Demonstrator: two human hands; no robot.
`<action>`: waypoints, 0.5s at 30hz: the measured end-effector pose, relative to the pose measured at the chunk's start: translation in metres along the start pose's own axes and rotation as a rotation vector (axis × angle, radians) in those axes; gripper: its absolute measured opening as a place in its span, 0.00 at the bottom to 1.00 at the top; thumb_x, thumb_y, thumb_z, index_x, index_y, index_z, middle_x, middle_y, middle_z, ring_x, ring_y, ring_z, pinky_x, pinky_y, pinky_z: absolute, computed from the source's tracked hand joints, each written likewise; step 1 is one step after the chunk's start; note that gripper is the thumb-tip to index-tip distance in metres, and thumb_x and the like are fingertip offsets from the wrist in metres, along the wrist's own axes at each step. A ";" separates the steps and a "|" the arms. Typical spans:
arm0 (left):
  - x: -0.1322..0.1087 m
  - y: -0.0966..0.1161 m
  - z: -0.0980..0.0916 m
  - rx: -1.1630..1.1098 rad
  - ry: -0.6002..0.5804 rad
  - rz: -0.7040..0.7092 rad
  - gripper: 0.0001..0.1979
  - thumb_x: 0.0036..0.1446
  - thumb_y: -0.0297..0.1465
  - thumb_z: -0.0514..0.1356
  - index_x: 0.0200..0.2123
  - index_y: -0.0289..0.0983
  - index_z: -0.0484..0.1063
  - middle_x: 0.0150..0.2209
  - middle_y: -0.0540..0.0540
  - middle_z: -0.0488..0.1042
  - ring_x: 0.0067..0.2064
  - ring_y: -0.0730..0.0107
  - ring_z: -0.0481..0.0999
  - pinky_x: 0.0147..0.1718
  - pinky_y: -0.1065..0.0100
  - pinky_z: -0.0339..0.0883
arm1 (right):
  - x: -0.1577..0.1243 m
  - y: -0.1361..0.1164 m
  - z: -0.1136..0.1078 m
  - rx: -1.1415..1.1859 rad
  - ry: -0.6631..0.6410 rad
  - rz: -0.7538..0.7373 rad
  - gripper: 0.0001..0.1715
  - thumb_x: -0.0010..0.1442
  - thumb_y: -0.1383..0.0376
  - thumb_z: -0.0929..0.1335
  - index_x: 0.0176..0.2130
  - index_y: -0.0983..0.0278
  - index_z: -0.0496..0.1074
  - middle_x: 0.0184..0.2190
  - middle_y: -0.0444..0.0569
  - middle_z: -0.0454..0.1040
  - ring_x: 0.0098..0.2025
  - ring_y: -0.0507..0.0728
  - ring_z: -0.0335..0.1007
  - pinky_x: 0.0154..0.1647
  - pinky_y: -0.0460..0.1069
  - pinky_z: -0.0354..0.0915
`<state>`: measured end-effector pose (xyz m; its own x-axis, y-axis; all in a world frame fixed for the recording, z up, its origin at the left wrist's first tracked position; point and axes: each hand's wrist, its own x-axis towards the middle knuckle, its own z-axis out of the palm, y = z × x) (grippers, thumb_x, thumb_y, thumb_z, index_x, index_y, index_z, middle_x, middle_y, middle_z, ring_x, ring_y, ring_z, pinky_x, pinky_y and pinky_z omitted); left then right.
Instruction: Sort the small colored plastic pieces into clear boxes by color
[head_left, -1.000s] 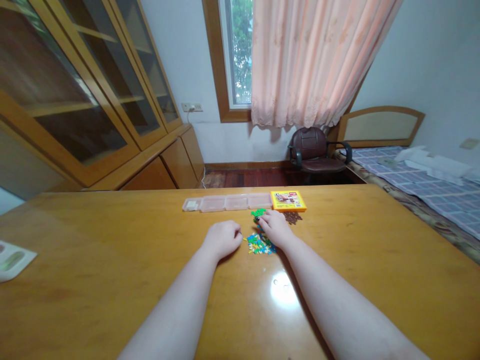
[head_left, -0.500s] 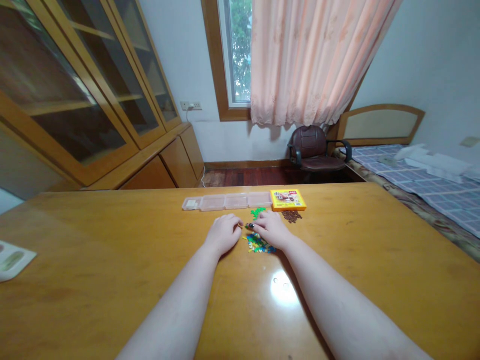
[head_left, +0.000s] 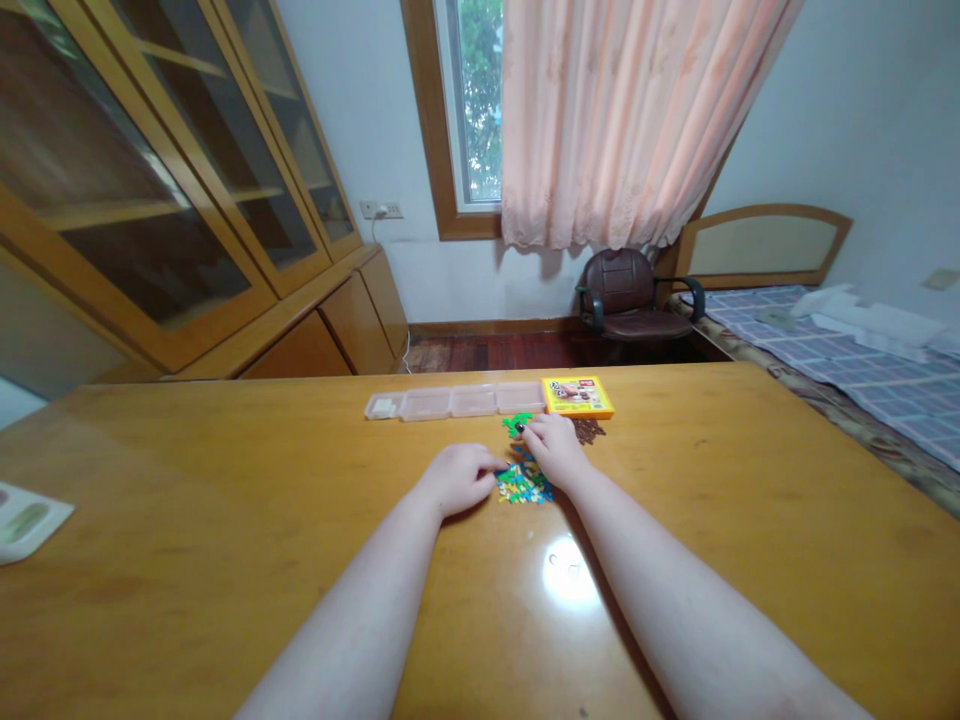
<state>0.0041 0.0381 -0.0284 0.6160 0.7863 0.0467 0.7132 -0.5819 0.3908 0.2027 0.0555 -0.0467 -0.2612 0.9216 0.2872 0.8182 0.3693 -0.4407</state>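
Observation:
My left hand (head_left: 463, 478) rests on the table with its index finger stretched to the left edge of a mixed pile (head_left: 526, 486) of small blue, green, yellow and white pieces. My right hand (head_left: 553, 446) is over a small green pile (head_left: 514, 425), its fingertips at the pieces; whether it pinches one is too small to tell. Brown pieces (head_left: 590, 431) lie just right of that hand, partly covered by it. Behind them sits a yellow box (head_left: 577, 397), and a clear tray with compartments (head_left: 474, 401) extends left from it, with something whitish in its leftmost compartment.
The wooden table (head_left: 225, 520) fills the foreground. A white object (head_left: 30, 522) lies at its left edge. Beyond are a glass-door cabinet (head_left: 300, 240), a brown chair (head_left: 621, 295), a curtain (head_left: 607, 120) and a bed (head_left: 840, 320).
My right hand has moved from above the mixed pile up to the green pieces. My left hand has shifted right and toward me, its index finger now at the mixed pile.

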 end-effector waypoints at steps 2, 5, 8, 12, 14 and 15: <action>0.000 -0.001 -0.001 0.040 -0.008 0.006 0.18 0.51 0.29 0.53 0.41 0.45 0.77 0.31 0.49 0.76 0.34 0.69 0.72 0.36 0.70 0.63 | 0.000 0.001 0.000 0.069 -0.006 -0.064 0.24 0.65 0.63 0.58 0.26 0.63 0.76 0.26 0.47 0.71 0.34 0.53 0.63 0.38 0.48 0.52; -0.001 -0.003 -0.003 0.054 0.004 -0.001 0.18 0.51 0.29 0.53 0.41 0.45 0.77 0.32 0.49 0.76 0.34 0.69 0.72 0.35 0.70 0.63 | -0.001 0.001 0.001 0.180 -0.058 -0.171 0.25 0.65 0.63 0.59 0.23 0.63 0.76 0.22 0.46 0.70 0.32 0.53 0.63 0.37 0.47 0.55; -0.002 -0.005 -0.004 0.044 0.034 -0.041 0.16 0.51 0.29 0.53 0.38 0.43 0.78 0.34 0.48 0.77 0.36 0.68 0.73 0.37 0.69 0.64 | -0.001 0.000 0.002 0.231 -0.101 -0.219 0.24 0.64 0.63 0.60 0.24 0.63 0.76 0.21 0.45 0.70 0.32 0.53 0.64 0.38 0.47 0.56; -0.002 -0.003 -0.003 0.042 0.043 -0.049 0.16 0.51 0.29 0.52 0.40 0.43 0.77 0.36 0.48 0.77 0.37 0.67 0.73 0.39 0.69 0.64 | -0.002 0.000 0.001 0.209 -0.128 -0.246 0.24 0.65 0.61 0.60 0.24 0.63 0.77 0.22 0.45 0.71 0.31 0.53 0.63 0.37 0.47 0.56; -0.001 -0.001 -0.002 0.048 0.017 -0.022 0.17 0.51 0.29 0.53 0.42 0.44 0.76 0.36 0.49 0.77 0.37 0.67 0.73 0.38 0.69 0.64 | -0.002 -0.001 0.000 0.178 -0.134 -0.256 0.25 0.65 0.60 0.59 0.25 0.63 0.77 0.22 0.46 0.71 0.31 0.53 0.63 0.37 0.48 0.55; -0.001 -0.001 -0.002 0.052 0.005 -0.011 0.17 0.51 0.29 0.53 0.42 0.45 0.76 0.35 0.49 0.77 0.37 0.67 0.73 0.38 0.69 0.64 | -0.002 -0.001 0.000 0.162 -0.132 -0.255 0.25 0.65 0.60 0.59 0.24 0.62 0.77 0.22 0.46 0.70 0.31 0.53 0.63 0.37 0.48 0.55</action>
<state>0.0022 0.0380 -0.0268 0.6065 0.7937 0.0472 0.7365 -0.5832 0.3428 0.2023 0.0537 -0.0466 -0.5200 0.8007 0.2974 0.6285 0.5945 -0.5016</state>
